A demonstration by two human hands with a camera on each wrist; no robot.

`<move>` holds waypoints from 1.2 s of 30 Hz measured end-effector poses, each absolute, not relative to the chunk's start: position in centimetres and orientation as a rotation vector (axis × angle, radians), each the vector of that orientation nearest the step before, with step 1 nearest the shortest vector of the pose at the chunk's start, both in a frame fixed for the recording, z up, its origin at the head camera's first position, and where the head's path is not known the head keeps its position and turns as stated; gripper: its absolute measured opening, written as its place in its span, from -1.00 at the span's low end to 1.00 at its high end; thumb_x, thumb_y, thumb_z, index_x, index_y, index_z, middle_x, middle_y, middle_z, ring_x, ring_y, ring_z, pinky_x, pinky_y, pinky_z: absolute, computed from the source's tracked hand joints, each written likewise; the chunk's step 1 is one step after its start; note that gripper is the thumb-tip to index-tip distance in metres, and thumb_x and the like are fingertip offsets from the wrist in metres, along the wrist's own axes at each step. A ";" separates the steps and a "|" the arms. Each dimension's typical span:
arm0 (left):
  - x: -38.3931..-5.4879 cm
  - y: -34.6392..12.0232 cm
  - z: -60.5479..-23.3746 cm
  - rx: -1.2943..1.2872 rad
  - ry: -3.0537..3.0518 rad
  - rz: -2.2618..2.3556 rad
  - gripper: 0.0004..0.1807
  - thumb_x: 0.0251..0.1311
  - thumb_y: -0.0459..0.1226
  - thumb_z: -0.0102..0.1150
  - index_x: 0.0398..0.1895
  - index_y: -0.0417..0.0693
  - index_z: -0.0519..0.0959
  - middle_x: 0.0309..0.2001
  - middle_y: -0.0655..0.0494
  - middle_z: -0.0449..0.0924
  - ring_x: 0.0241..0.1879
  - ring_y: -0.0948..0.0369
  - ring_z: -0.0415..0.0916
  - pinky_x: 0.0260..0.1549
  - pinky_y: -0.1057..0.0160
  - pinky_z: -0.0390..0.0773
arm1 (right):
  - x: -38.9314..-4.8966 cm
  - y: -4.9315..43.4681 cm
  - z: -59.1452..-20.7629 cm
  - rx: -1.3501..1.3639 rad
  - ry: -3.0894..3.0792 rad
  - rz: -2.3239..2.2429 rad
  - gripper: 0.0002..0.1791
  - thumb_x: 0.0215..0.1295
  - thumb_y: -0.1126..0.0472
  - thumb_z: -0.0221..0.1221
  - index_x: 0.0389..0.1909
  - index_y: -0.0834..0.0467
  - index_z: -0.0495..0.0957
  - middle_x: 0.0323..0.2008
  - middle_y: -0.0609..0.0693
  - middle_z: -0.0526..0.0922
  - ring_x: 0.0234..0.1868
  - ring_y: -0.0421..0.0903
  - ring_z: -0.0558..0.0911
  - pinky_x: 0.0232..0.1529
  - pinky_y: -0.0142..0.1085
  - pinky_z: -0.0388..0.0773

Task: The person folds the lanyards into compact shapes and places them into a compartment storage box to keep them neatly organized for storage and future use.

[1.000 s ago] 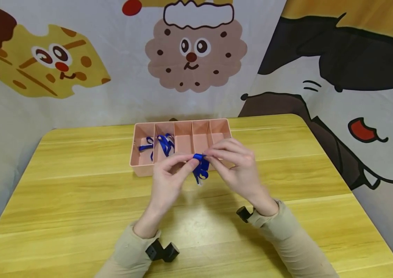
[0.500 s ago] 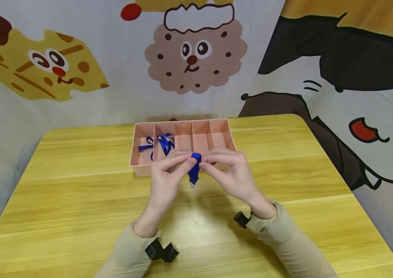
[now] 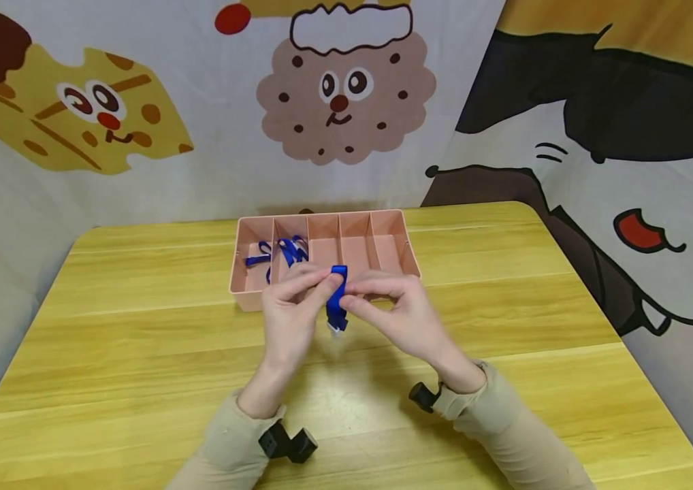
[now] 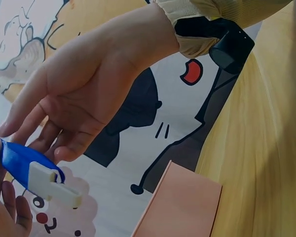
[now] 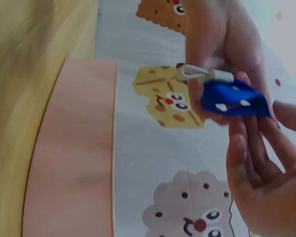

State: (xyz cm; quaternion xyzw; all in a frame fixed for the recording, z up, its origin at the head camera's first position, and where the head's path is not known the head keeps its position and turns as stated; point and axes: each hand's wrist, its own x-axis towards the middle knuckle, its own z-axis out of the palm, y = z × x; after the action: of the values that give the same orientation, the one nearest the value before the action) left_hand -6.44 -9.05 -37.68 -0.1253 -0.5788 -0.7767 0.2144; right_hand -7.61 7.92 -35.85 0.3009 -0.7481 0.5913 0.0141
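Note:
A folded blue lanyard [image 3: 337,299] with a white plastic clip [image 4: 54,185] hangs between my hands, in front of the pink box. My left hand [image 3: 289,313] pinches the top fold between thumb and index finger. From the other side, my right hand [image 3: 404,316] pinches the lanyard's right edge with its fingertips. The right wrist view shows the looped blue band [image 5: 234,100] from below, white markings on its surface and its clip pointing left. Part of the band is hidden behind the fingers.
The pink divided box [image 3: 247,301] stands at the back of the wooden table [image 3: 138,354]. Blue lanyards lie in its two left compartments, one lanyard [image 3: 257,260] at far left and another bundle [image 3: 293,250] beside it. A cartoon-printed cloth [image 3: 212,184] hangs behind.
The right hand has moved left and down along the lanyard. The lanyard has shifted slightly left; its loose, bunched loops now hang as a narrower, neater fold. The left hand keeps its pinch.

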 end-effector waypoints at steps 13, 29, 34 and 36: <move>-6.3 -9.1 -37.9 -0.317 -1.753 -2.195 -0.84 0.24 -0.59 0.31 -0.14 -0.43 0.75 -0.22 0.47 0.77 -0.20 0.43 0.69 -0.18 0.47 0.70 | -7.3 7.2 -36.5 0.765 -2.277 1.823 -0.92 0.29 0.53 0.33 -0.27 0.43 0.78 -0.27 0.32 0.82 -0.25 -0.36 0.76 -0.18 -0.38 0.78; -6.7 -9.7 -38.1 -0.478 -2.266 -2.100 -0.77 0.49 -0.37 0.17 0.01 -0.36 0.73 -0.39 -0.28 0.66 -0.50 0.40 0.44 -0.49 0.44 0.43 | -8.6 8.5 -36.1 0.694 -1.999 1.793 -0.93 0.22 0.60 0.31 -0.34 0.48 0.76 -0.35 -0.36 0.72 -0.35 -0.27 0.58 -0.35 -0.49 0.50; -6.8 -9.8 -37.9 -0.577 -2.318 -2.110 -0.75 0.54 -0.30 0.14 -0.02 -0.32 0.72 -0.30 -0.23 0.69 -0.43 0.39 0.47 -0.42 0.44 0.45 | -8.5 8.4 -36.0 0.694 -1.993 1.861 -0.94 0.23 0.62 0.29 -0.33 0.53 0.73 -0.34 -0.32 0.73 -0.32 -0.30 0.66 -0.31 -0.48 0.66; -6.8 -9.7 -38.0 -0.625 -2.324 -2.131 -0.73 0.57 -0.29 0.10 -0.03 -0.35 0.69 -0.31 -0.19 0.63 -0.42 0.38 0.43 -0.41 0.44 0.44 | -8.5 8.4 -36.0 0.684 -1.996 1.896 -0.94 0.24 0.61 0.28 -0.32 0.55 0.72 -0.34 -0.30 0.74 -0.31 -0.30 0.67 -0.30 -0.46 0.72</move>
State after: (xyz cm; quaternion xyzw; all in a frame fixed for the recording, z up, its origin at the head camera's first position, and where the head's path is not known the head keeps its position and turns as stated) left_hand -6.77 -9.70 -37.95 -0.1943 -0.7224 -0.6626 -0.0364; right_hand -8.47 8.41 -35.99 0.2383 -0.6954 0.6606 0.1520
